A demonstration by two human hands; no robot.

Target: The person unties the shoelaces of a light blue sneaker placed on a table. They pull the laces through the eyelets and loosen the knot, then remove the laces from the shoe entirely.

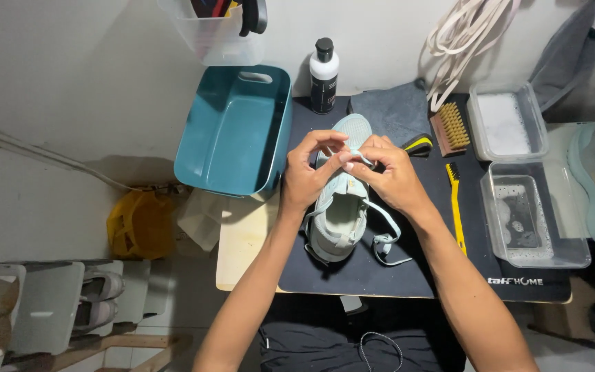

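Both hands pinch the pale lace (361, 157) at mid-shoe: left hand (306, 172) & right hand (387, 176), fingertips closed on it. Light-green sneaker (339, 207) sits on dark mat (380, 275), betw. teal tub (232, 131) & yellow brush (455, 207). Looks like unlacing; next pull needs slack thru the eyelets.

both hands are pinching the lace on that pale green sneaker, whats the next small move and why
Probably draw the lace on out of the eyelet. The left hand and right hand both pinch it over the middle of the pale green sneaker, while the lower stretch already hangs free in a loose loop on the dark mat.
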